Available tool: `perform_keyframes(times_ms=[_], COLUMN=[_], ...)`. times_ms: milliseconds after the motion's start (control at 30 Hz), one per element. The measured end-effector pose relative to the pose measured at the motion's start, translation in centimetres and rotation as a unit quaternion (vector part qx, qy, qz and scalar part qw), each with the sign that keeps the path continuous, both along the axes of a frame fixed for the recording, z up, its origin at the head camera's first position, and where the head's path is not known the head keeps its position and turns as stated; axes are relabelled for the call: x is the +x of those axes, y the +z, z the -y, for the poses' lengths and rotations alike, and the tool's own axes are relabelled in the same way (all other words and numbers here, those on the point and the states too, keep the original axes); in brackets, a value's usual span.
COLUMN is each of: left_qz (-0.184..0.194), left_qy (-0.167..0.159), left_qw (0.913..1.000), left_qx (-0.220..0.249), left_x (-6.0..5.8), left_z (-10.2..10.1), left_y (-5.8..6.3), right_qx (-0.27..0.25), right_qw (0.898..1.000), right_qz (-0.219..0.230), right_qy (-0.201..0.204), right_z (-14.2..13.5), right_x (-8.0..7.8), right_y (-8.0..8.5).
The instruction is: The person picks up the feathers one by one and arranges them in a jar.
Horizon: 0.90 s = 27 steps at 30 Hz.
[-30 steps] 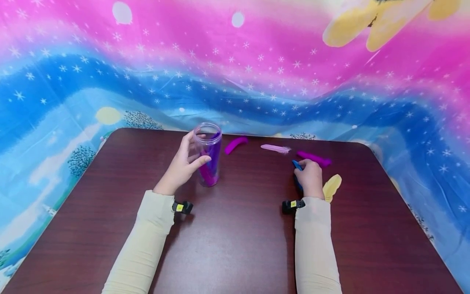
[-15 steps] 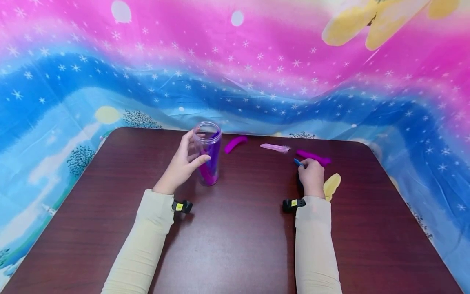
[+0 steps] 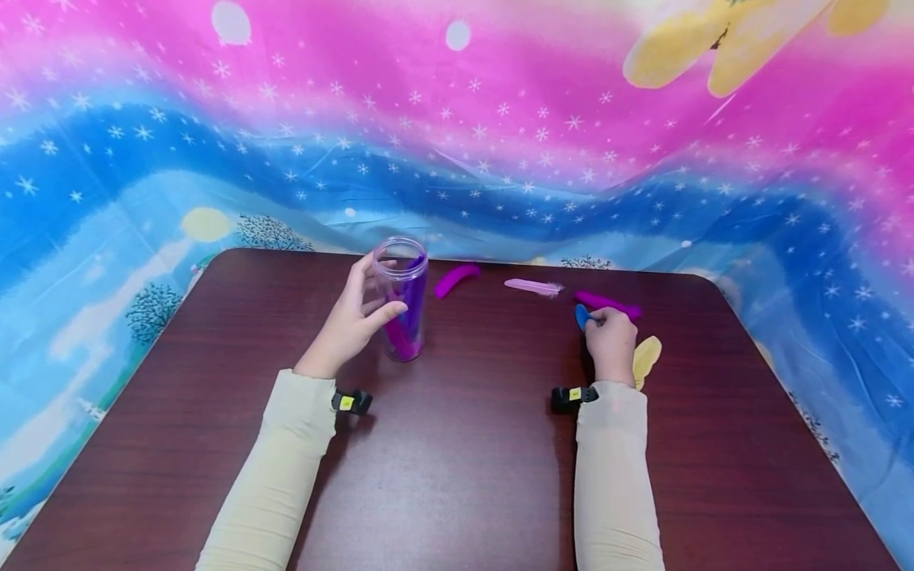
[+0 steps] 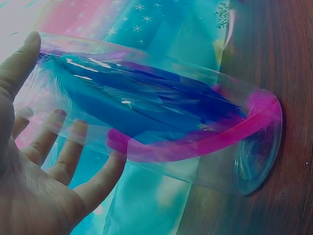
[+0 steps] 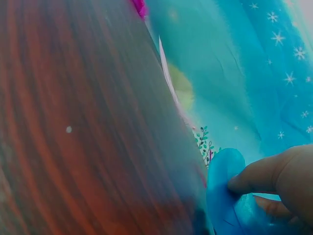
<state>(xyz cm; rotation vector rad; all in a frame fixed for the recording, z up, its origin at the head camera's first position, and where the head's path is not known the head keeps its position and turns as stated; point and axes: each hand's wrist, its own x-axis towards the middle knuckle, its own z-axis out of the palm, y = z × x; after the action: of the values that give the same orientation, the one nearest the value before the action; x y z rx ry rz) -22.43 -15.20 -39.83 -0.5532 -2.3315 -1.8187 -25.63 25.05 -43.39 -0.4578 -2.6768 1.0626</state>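
Note:
My left hand [image 3: 353,321] holds a clear plastic jar [image 3: 401,297], thumb on the near side and fingers round the far side. The jar has no lid and stands nearly upright. In the left wrist view, blue feathers [image 4: 156,105] and a curved magenta tube [image 4: 195,147] show inside it. Over the table's right side, my right hand [image 3: 612,341] pinches a blue feather [image 3: 582,316] between thumb and fingers. The right wrist view shows the rounded tip of this blue feather [image 5: 226,171]; the hand hides some of it in the head view.
Along the back of the dark wooden table [image 3: 457,476] lie a magenta tube [image 3: 457,279], a pale pink feather [image 3: 533,287] and another magenta tube [image 3: 607,304]. A yellow feather [image 3: 647,358] lies beside the right wrist. A printed cloth [image 3: 457,159] hangs behind the table.
My right hand has shifted slightly right, and the blue feather has turned so more of its broad face shows. The left hand stays on the jar.

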Motion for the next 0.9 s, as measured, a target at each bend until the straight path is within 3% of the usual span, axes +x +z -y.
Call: perform_keyframes(times_ms=[900], left_qz=[-0.001], left_qy=[-0.005], left_qw=[1.0000], left_qx=[0.004], left_x=[-0.1], left_z=[0.0], left_y=[0.1], right_qx=[-0.008], right_qw=[1.000], right_qz=[-0.024], right_qy=[0.000], right_z=[0.9], right_x=[0.1], right_y=[1.8])
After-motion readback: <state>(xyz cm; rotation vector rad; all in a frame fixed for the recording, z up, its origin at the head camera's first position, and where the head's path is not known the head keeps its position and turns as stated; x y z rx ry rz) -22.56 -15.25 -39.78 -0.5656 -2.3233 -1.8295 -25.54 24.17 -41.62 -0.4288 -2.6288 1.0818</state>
